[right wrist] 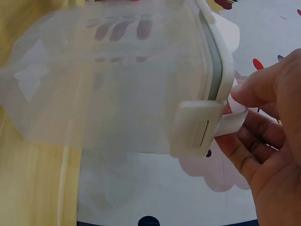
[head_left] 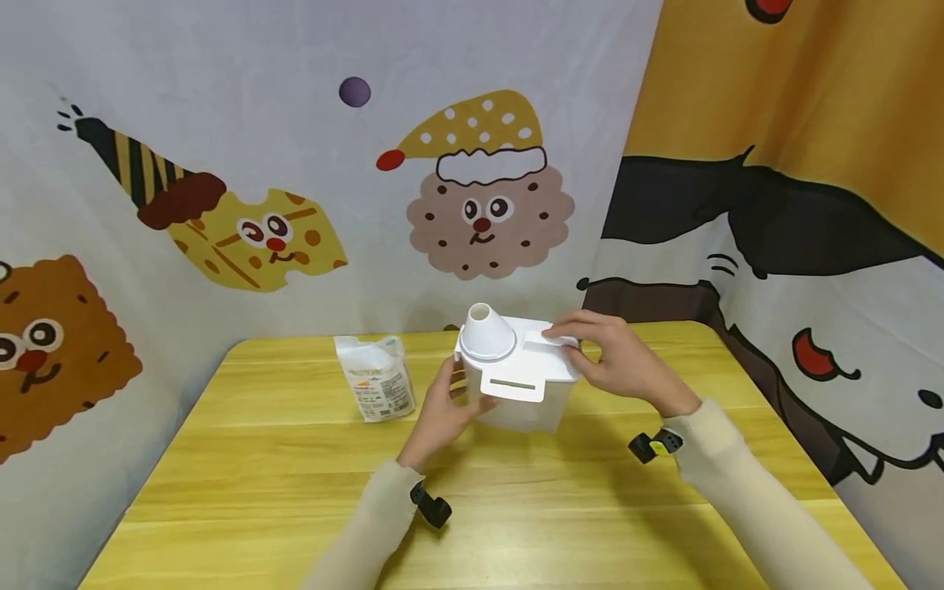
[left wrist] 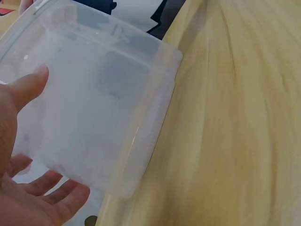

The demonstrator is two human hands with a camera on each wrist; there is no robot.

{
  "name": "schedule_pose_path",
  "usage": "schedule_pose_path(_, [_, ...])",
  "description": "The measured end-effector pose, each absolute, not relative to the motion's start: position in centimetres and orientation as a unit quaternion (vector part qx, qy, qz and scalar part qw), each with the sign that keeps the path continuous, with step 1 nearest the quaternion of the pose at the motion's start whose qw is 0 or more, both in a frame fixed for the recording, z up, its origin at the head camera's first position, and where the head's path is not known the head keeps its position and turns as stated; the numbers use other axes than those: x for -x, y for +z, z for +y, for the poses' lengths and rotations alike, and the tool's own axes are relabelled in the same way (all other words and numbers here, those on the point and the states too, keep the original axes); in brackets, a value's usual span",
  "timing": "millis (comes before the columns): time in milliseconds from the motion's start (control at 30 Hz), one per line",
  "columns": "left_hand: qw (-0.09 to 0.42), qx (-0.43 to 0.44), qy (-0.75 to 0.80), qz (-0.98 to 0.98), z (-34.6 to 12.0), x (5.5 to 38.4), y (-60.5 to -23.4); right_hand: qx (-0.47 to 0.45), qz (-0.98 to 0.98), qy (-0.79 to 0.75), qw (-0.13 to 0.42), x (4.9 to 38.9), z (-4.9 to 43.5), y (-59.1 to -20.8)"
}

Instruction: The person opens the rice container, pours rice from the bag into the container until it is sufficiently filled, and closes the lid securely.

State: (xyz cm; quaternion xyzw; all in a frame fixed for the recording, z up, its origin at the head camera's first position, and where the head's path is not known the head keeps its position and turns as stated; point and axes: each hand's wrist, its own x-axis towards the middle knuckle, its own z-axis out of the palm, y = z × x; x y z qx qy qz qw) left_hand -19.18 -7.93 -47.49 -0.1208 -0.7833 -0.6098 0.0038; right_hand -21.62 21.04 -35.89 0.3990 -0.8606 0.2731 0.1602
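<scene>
Pinches white lid handle (head_left: 537, 339) with right hand (head_left: 608, 354). Grips translucent storage box (head_left: 519, 416) with left hand (head_left: 446, 410), with thumb against front. Holds box near far edge of wood-grain table (head_left: 258, 492), beneath white lid (head_left: 534, 366) fitted with conical spout (head_left: 487, 334) and slotted latch (head_left: 513, 395); cannot confirm base contact. Logs printed white pouch (head_left: 374, 378) just left, apart from box.
</scene>
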Motion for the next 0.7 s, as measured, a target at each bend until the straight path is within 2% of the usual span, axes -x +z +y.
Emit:
schedule_pose_path(133, [0.012, 0.119, -0.612, -0.782, -7.8, 19.2, -47.5, -0.384, -0.867, 0.279, 0.152, 21.4, 21.0, -35.8])
schedule_pose_path(267, [-0.002, 0.126, -0.616, -0.778, -8.0, 19.5, -47.4, -0.364, -0.877, 0.28, 0.14, 21.0, 20.9, -35.7])
schedule_pose_path(500, [-0.05, 0.152, -0.611, -0.776, -8.6, 20.6, -47.4, -0.341, -0.887, 0.288, 0.116, 19.7, 20.2, -35.2])
schedule_pose_path(700, [-0.103, 0.166, -0.615, -0.764, -9.0, 21.1, -47.4, -0.348, -0.88, 0.296, 0.129, 18.6, 19.4, -35.2])
